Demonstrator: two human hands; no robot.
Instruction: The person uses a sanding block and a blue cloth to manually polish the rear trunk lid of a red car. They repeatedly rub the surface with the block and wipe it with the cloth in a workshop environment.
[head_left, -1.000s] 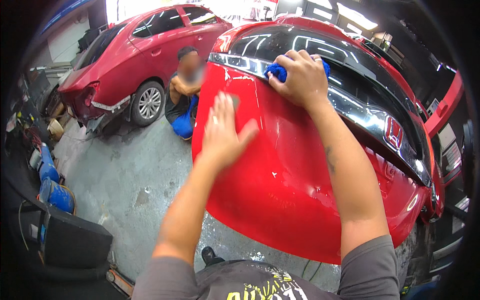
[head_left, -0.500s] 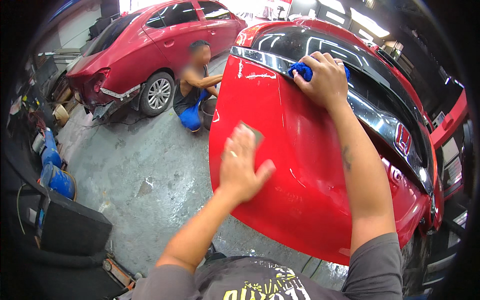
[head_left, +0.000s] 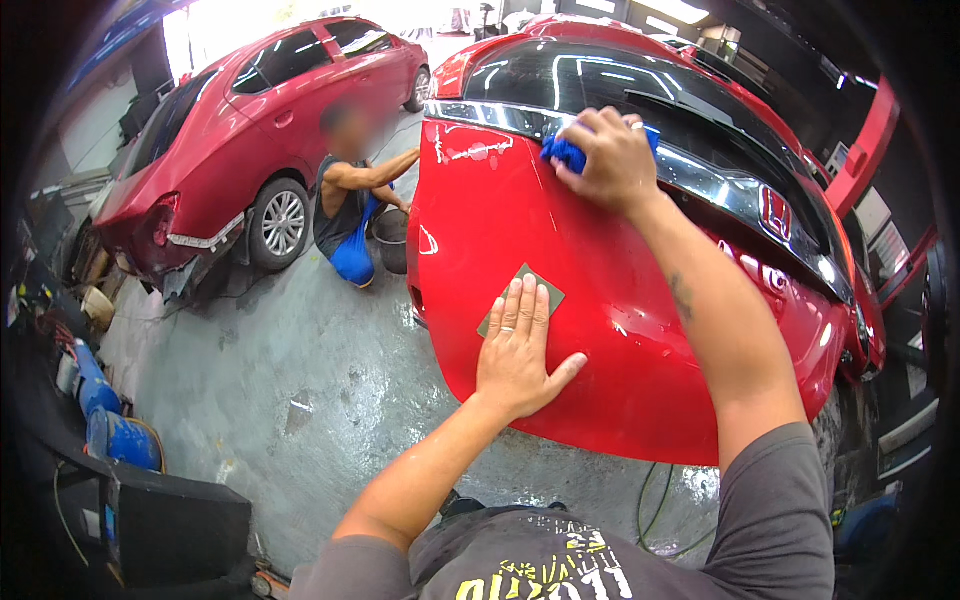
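Observation:
A red car tailgate [head_left: 620, 290] with a wet sheen fills the middle. My left hand [head_left: 515, 350] lies flat on its left part, fingers stretched out over a small grey-green sheet of sandpaper [head_left: 545, 288]. The sheet's corners show beyond the fingers; the rest is hidden under them. Higher up and to the right, my right hand [head_left: 615, 165] is closed round a bunched blue cloth [head_left: 567, 153]. That cloth rests at the chrome trim [head_left: 720, 178] below the dark rear window [head_left: 580, 80].
At the left stands another red car [head_left: 270, 120], its rear bumper off. Between the cars a person [head_left: 350, 200] crouches beside a dark bucket [head_left: 392, 240]. Blue containers [head_left: 125, 440] and a black box [head_left: 180, 525] are at the lower left. A hose [head_left: 650, 515] lies on the wet floor.
The view has shifted, showing the tailgate differently. My left hand, blurred before, now lies sharp and farther from the panel's left edge, with the sandpaper. The right hand still grips the blue cloth.

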